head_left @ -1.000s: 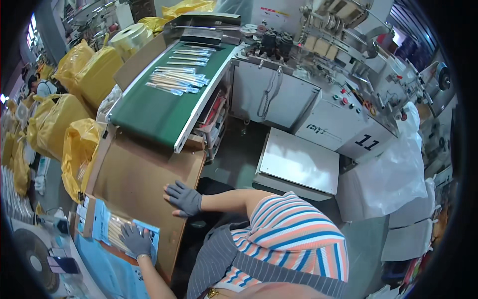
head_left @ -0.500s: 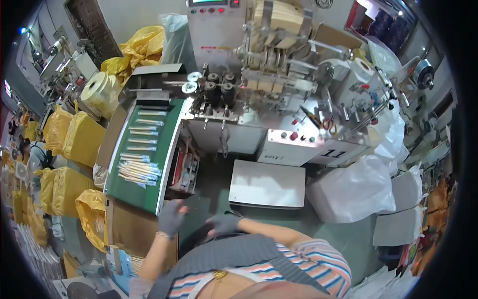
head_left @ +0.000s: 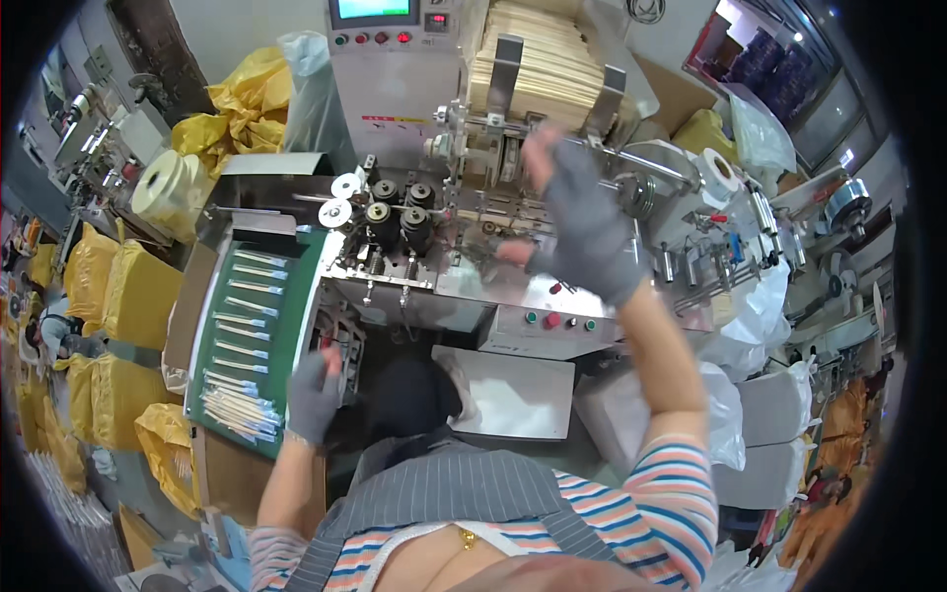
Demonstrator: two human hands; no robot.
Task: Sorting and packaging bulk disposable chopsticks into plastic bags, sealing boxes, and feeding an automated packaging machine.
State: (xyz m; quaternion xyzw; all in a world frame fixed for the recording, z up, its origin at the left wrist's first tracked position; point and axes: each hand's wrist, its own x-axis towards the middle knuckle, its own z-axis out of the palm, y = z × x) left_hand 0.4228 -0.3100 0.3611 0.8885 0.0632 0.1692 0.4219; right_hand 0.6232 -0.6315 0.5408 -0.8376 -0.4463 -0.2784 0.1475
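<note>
My right hand (head_left: 590, 227), in a grey fingerless glove, reaches over the metal bed of the machine (head_left: 464, 281). Its thumb and fingers are spread, and nothing shows in its grasp. Part of the mechanism behind it is hidden. My left hand (head_left: 313, 397), gloved alike, is beside the right edge of the green conveyor belt (head_left: 212, 345). Its fingers are loosely curled together, with nothing visible in them. Several thin pale wooden sticks in wrappers with blue ends (head_left: 242, 361) lie spaced along the belt. At its near end they gather in a heap (head_left: 240, 407).
Behind my right hand stands a hopper of stacked wooden sticks (head_left: 543, 59). A control cabinet with a screen (head_left: 375, 10) rises at the back. Below the bed are a button box (head_left: 552, 331) and a white box top (head_left: 523, 390). Yellow bags (head_left: 143, 296) stand left of the belt.
My right hand has risen from near my waist to over the machine bed. My left hand has moved slightly left and up along the belt. The view has shifted as I stepped nearer.
</note>
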